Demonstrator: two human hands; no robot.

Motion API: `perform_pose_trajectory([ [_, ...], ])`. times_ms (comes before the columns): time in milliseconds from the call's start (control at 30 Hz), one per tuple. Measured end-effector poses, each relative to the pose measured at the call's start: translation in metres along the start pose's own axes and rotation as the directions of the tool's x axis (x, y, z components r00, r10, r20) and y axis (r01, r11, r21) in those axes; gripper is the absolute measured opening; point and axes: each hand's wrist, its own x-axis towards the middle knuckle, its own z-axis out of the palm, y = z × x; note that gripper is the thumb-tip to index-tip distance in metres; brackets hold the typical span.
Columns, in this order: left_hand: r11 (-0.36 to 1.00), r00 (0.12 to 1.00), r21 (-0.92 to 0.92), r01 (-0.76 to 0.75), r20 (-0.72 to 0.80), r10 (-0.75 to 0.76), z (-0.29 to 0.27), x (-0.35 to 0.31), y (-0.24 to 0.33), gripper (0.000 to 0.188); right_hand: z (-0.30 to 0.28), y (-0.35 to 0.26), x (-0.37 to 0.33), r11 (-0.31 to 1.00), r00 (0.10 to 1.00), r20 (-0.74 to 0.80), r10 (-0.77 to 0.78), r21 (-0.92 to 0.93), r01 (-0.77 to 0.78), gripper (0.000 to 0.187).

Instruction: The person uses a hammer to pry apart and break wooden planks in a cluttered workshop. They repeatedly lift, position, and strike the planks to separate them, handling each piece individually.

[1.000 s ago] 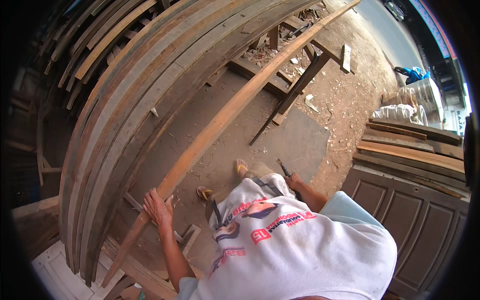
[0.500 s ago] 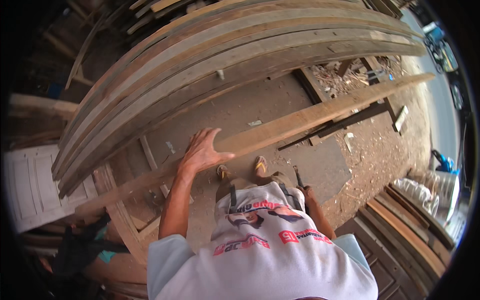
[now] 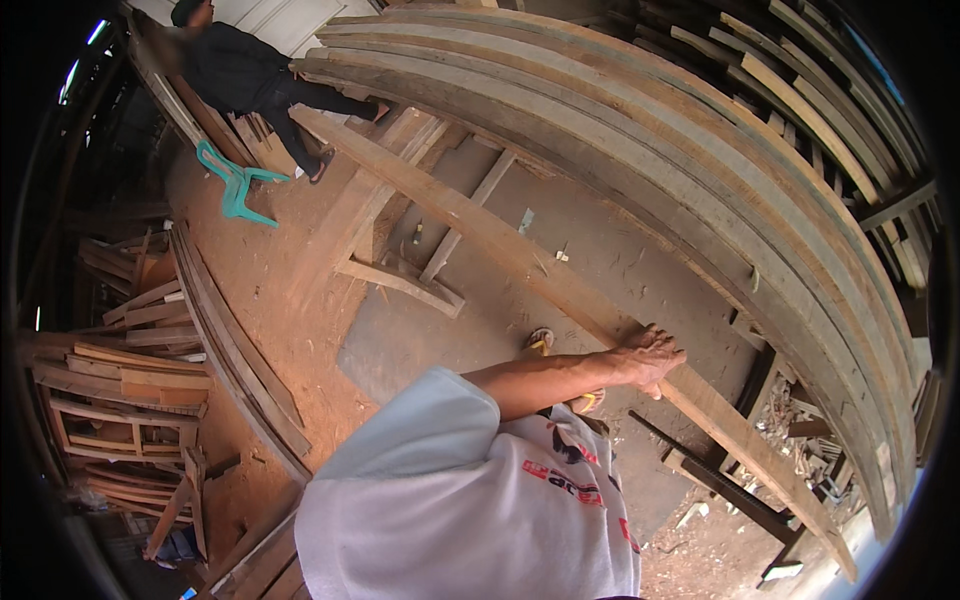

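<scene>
A long wooden plank (image 3: 480, 225) runs diagonally across the view, from the person at upper left to the lower right. My left hand (image 3: 645, 358) is closed over it near my body, the fingers across its top and the thumb toward the near edge. The fingers' far ends are partly hidden. My right hand is out of view. Beneath the plank stands a low wooden frame (image 3: 360, 205), and a dark metal-looking bar (image 3: 720, 495) lies near its lower right part.
Several long boards (image 3: 610, 150) lie side by side beyond the plank. A person in dark clothes (image 3: 245, 65) stands at upper left by a green plastic chair (image 3: 235, 185). Stacked wooden frames (image 3: 130, 390) fill the left side; more timber (image 3: 810, 90) is racked at upper right.
The view has turned left, bringing the person and chair into sight. My left hand, spread above the plank before, now grips it. My right hand, earlier holding a dark-handled tool, has left view.
</scene>
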Motion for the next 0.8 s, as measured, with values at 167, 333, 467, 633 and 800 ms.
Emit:
perform_pose_trajectory([
  [167,1.000,0.999,0.016,-0.018,-0.051,0.019,-0.007,-0.001,-0.002,0.092,-0.006,-0.013,0.000,0.992,0.993,0.000,-0.121,-0.020,0.121,0.047],
  [333,0.997,0.997,0.056,-0.059,-0.041,0.061,-0.006,0.008,-0.004,0.090,-0.014,-0.032,-0.015,0.984,0.984,-0.019,-0.179,-0.029,0.178,0.045],
  [467,0.989,0.991,0.137,-0.062,-0.107,0.077,-0.002,0.003,-0.003,0.088,-0.019,-0.041,-0.021,0.974,0.975,-0.001,-0.222,-0.032,0.222,0.044],
  [633,0.975,0.964,0.201,-0.099,-0.225,0.144,0.005,-0.010,0.000,0.088,-0.036,-0.048,-0.024,0.954,0.953,0.060,-0.297,-0.026,0.299,0.043],
  [800,0.993,0.954,-0.073,-0.096,-0.290,0.071,-0.012,-0.014,-0.001,0.085,-0.080,-0.123,-0.052,0.947,0.931,0.193,-0.310,-0.025,0.320,0.033],
])
